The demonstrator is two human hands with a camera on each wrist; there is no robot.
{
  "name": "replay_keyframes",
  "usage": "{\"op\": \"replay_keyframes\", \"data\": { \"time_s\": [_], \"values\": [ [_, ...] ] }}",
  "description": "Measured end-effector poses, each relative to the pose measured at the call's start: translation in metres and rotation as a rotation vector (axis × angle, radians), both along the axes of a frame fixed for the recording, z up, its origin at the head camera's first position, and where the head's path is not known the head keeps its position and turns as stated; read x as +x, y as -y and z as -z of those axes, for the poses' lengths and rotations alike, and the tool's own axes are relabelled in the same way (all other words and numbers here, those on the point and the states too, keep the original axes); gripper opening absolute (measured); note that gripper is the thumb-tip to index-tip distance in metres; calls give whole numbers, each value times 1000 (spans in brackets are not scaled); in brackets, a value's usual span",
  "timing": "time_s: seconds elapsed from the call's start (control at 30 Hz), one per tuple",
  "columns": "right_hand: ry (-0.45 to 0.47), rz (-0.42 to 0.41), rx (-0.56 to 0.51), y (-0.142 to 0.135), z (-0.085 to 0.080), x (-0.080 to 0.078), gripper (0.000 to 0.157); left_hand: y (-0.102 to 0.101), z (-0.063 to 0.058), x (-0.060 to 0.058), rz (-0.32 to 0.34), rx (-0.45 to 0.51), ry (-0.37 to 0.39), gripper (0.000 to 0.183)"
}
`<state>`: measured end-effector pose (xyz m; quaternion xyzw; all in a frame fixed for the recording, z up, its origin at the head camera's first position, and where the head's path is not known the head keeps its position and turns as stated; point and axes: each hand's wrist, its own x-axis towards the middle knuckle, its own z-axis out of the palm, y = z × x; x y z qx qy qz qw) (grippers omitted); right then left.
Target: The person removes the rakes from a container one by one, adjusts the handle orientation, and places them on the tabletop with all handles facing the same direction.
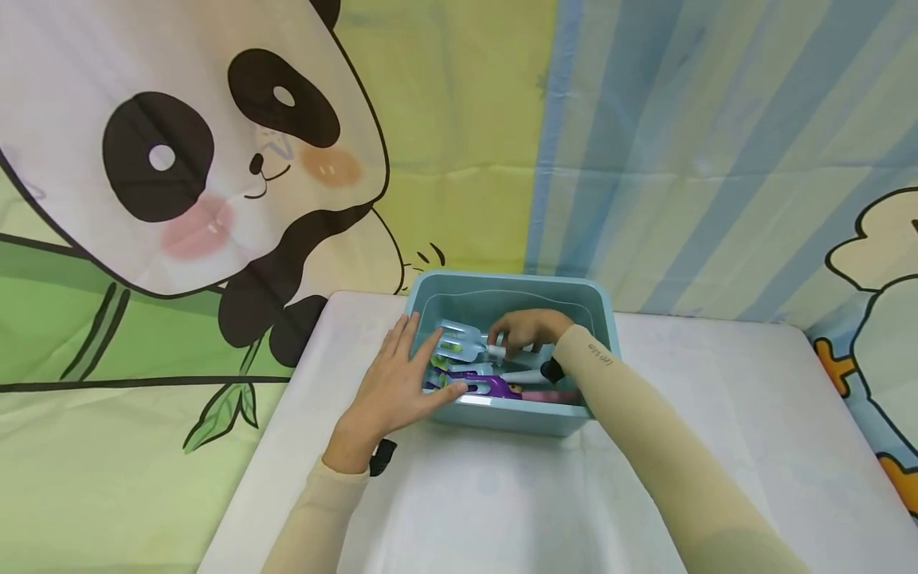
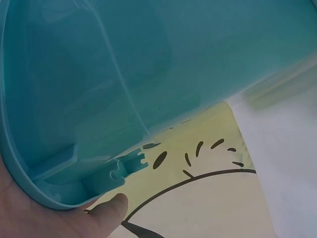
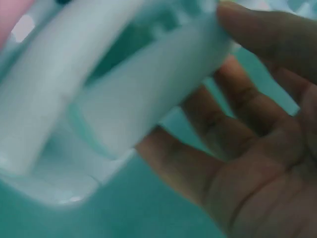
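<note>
Inside the light-blue plastic bin (image 1: 509, 418), my right hand (image 1: 532, 328) reaches down to a pale-blue pronged fork (image 1: 460, 341). Up close in the right wrist view, thumb and fingers hold its white handle (image 3: 143, 94) from opposite sides. Another white handle (image 3: 54, 84) lies alongside, blurred. My left hand (image 1: 398, 379) rests at the bin's left edge with fingers spread and straight. In the left wrist view its palm and a fingertip touch the rim (image 2: 37, 196). A purple tool (image 1: 495, 387) and a pink handle (image 1: 551, 396) lie along the bin's front inside wall.
The bin stands near the back of a white-covered table (image 1: 495, 502). Behind it hangs a printed cloth (image 1: 466, 135) with a panda and blue stripes. Black straps (image 1: 383, 458) sit at the wrists.
</note>
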<state>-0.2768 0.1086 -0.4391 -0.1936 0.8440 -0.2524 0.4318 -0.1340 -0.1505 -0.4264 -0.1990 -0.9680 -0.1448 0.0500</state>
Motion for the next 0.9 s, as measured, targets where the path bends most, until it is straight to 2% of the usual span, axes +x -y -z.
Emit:
{"op": "replay_keyframes", "data": {
  "time_s": [0.4, 0.53, 0.7, 0.9],
  "values": [
    [62, 19, 20, -13, -30, 4, 36, 0, -3, -1, 2, -6, 9, 104],
    [52, 41, -5, -17, -45, 8, 36, 0, -3, -2, 3, -10, 2, 104],
    [39, 24, -41, -25, -68, 14, 37, 0, -3, -2, 0, -13, 9, 102],
    [-23, 17, -153, -43, -90, 26, 36, -1, -3, 0, 4, -12, 22, 99]
  ]
}}
